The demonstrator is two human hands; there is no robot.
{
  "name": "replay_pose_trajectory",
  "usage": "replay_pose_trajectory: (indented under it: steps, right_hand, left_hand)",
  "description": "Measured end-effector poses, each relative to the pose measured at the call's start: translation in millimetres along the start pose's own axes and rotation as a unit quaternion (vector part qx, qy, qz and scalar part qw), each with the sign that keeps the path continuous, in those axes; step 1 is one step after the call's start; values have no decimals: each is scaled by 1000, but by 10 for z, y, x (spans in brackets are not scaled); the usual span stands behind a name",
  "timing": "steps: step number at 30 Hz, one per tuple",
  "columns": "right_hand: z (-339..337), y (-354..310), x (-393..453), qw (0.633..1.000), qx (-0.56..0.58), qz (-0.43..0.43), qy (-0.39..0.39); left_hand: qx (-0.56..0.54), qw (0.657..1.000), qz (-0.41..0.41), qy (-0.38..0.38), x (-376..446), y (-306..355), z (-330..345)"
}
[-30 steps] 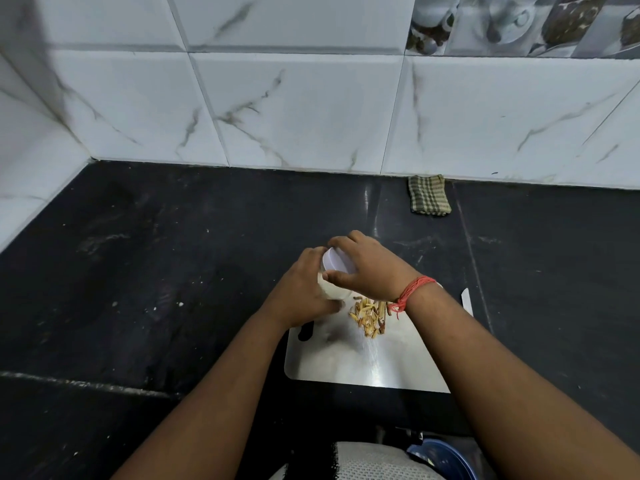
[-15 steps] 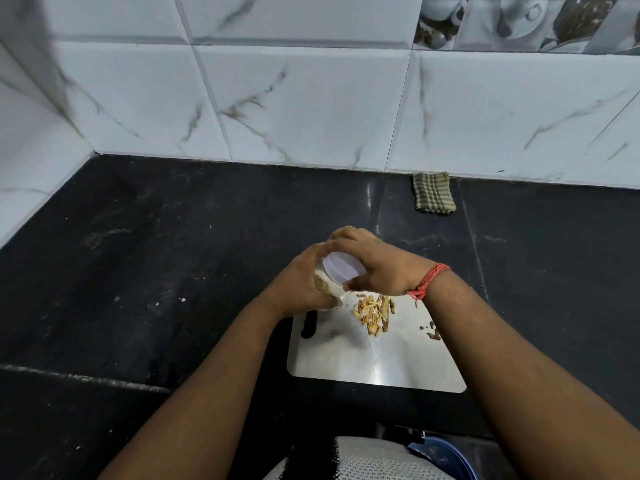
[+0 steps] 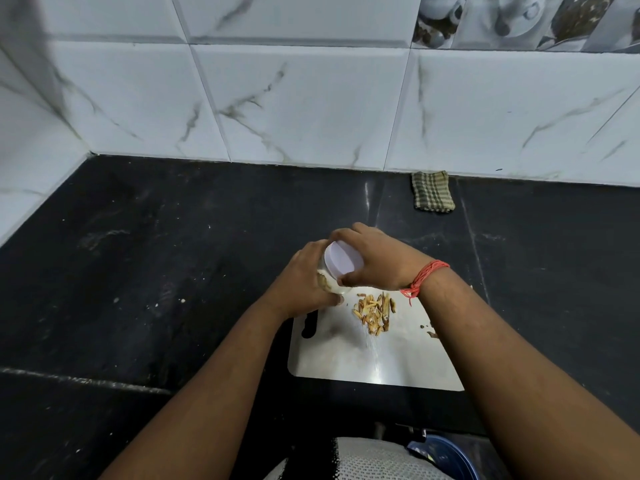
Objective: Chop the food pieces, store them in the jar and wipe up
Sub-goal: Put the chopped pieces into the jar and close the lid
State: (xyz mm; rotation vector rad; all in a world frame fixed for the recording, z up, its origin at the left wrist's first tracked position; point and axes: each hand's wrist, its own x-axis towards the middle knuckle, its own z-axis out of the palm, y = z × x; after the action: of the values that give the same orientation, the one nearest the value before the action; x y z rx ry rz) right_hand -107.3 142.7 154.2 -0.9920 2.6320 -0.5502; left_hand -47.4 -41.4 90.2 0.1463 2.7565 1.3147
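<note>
Steel board [image 3: 377,362] has a chopped pile [image 3: 374,313] at 12 o'clock, so cutting looks done. Left hand [image 3: 304,285] grips the jar [image 3: 329,282], right hand [image 3: 377,261] clutches its white lid [image 3: 341,261]. Filling and wiping with the cloth [image 3: 432,192] remain, I reckon.

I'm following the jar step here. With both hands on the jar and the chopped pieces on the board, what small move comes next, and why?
Probably twist the lid off: the right hand grips it, the left hand holds the jar, and the pieces lie on the board, not yet stored.
</note>
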Motion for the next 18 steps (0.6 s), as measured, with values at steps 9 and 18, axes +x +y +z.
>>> replay_pose_trajectory:
  steps: [9, 18]
  right_hand:
    - [-89, 42, -34, 996, 54, -65, 19]
    - [63, 163, -76, 989, 133, -7, 62]
  left_hand:
    - [-22, 1000, -10, 13, -15, -77, -34]
    - [-47, 997, -23, 56, -38, -127, 17]
